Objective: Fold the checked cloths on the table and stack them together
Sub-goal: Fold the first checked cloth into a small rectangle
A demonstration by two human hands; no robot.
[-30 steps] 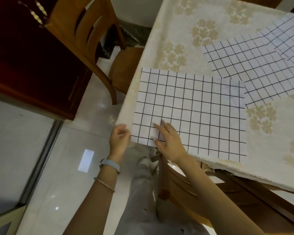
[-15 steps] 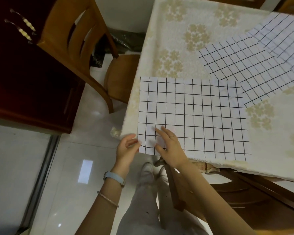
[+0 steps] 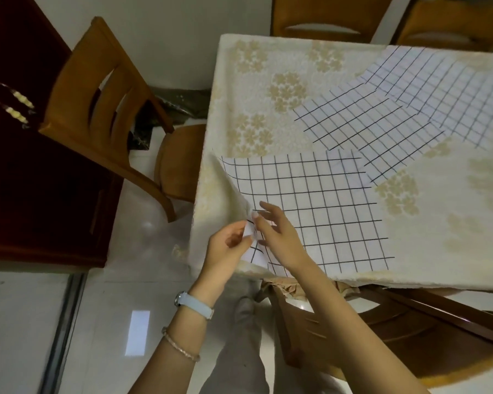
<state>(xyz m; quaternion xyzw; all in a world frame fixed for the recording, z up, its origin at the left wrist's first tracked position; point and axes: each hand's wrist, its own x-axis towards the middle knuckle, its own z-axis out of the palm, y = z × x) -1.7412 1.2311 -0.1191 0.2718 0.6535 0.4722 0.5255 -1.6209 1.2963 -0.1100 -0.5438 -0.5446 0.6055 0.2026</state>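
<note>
- The near checked cloth (image 3: 319, 211) lies spread flat at the near-left corner of the table (image 3: 453, 223), its front edge close to the table's edge, likely so a corner is easy to catch
- The left hand (image 3: 228, 245) pinches that near-left corner between thumb and fingers and lifts it, seemingly to start a fold
- The right hand (image 3: 279, 231) sits just beside it, fingers straight and spread over the cloth, probably steadying it; whether it presses down I cannot tell
- Two further checked cloths (image 3: 362, 132) overlap, unfolded, farther back on the right, apparently waiting
- No brand, label or writing is readable; the wristwatch (image 3: 195, 305) shows only its strap
</note>
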